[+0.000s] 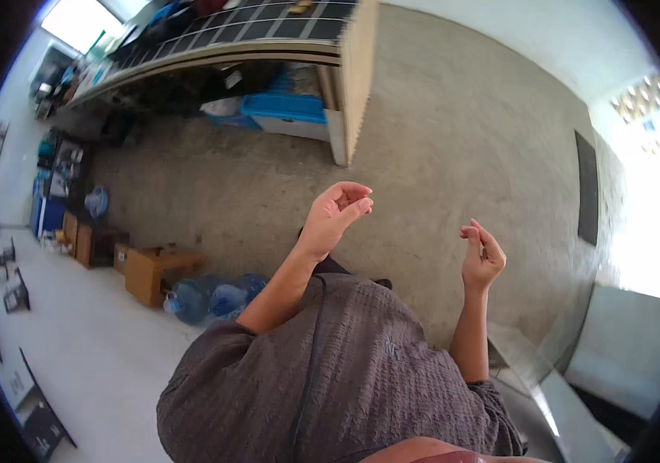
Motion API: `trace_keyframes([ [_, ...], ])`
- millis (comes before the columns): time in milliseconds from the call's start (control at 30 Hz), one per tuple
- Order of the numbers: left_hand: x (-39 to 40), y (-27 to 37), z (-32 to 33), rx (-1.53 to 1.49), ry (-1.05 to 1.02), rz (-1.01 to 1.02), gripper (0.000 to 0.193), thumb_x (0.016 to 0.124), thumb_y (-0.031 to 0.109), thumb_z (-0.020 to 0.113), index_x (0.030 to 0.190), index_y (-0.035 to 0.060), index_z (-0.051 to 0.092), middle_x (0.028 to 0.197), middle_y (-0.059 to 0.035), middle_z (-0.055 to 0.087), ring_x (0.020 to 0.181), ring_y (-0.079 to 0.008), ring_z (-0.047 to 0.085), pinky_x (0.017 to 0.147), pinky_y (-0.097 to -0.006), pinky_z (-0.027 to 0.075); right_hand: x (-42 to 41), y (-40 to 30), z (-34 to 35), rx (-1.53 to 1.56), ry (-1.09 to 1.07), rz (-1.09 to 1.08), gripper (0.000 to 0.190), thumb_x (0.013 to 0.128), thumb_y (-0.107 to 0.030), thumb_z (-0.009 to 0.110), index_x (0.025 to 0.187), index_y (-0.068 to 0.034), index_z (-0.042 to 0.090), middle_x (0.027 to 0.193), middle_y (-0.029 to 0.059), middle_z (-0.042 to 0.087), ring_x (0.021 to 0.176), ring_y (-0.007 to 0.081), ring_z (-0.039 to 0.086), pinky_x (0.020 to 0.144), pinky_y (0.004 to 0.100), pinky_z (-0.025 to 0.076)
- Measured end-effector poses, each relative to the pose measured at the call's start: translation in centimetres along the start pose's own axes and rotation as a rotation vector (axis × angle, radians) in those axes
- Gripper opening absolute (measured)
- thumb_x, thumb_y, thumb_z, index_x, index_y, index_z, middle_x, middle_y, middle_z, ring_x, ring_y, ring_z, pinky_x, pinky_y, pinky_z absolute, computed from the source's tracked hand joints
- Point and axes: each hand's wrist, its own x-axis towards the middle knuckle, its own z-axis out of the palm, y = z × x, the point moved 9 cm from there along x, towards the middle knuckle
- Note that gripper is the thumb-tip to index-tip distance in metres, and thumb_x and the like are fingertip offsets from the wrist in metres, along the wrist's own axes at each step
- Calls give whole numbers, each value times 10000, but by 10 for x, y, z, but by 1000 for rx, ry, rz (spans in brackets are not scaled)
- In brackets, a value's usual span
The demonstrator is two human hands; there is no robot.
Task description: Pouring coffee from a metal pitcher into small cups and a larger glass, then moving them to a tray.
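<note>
Both hands are raised in front of my body, above a concrete floor (422,144). My left hand (338,217) is at the centre, its fingers curled towards the thumb, with no object visible in it. To the right is my right hand (482,254), bent at the wrist, fingertips close to the thumb; it shows no object either. The two hands are apart from each other and touch nothing. A dark textured shirt (365,359) covers my torso, with a thin black cable (314,364) running down it.
A bed-like wooden frame (359,87) with a checked cover stands ahead, a blue-lidded storage box (286,110) beneath it. Large blue water bottles (191,301) and a cardboard box (150,275) lie to the left. Pale panels (625,347) stand at the lower right.
</note>
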Motion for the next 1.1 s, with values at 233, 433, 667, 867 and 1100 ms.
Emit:
trace_keyframes([
  [233, -36, 48, -209, -114, 313, 136, 187, 985, 100, 605, 1153, 18, 618, 1001, -53, 673, 931, -141, 628, 803, -273, 476, 2, -23, 253, 101, -321, 184, 202, 979, -57, 632, 1149, 31, 697, 988, 105, 751, 823, 145, 701, 802, 272, 538],
  [433, -87, 109, -412, -119, 616, 204, 172, 990, 89, 597, 1152, 36, 621, 1007, -50, 669, 919, -140, 623, 802, -281, 477, -47, -72, 495, 296, -614, 273, 278, 1029, -88, 542, 1266, 31, 626, 1114, 121, 730, 950, 153, 690, 831, 279, 532],
  [667, -138, 157, -581, -134, 964, 325, 172, 985, 54, 590, 1154, 43, 620, 977, -47, 663, 901, -151, 623, 802, -287, 476, -94, -110, 701, 328, -1123, 299, 261, 1022, -81, 549, 1212, 69, 645, 1063, 148, 739, 932, 162, 697, 850, 296, 550],
  [867, -100, 140, -670, -144, 1057, 224, 161, 999, 91, 590, 1149, 45, 629, 948, -49, 677, 905, -138, 633, 811, -281, 474, -98, -98, 869, 282, -1311, 352, 227, 973, -123, 652, 1101, 58, 703, 953, 115, 753, 860, 129, 697, 780, 257, 535],
  [1100, -74, 234, -787, -223, 1212, 265, 172, 1039, 109, 526, 1167, 20, 599, 932, -77, 674, 899, -166, 636, 808, -303, 483, -93, -184, 1087, 164, -1612, 187, 174, 918, -166, 723, 866, 0, 723, 782, 33, 722, 747, 77, 670, 647, 237, 486],
])
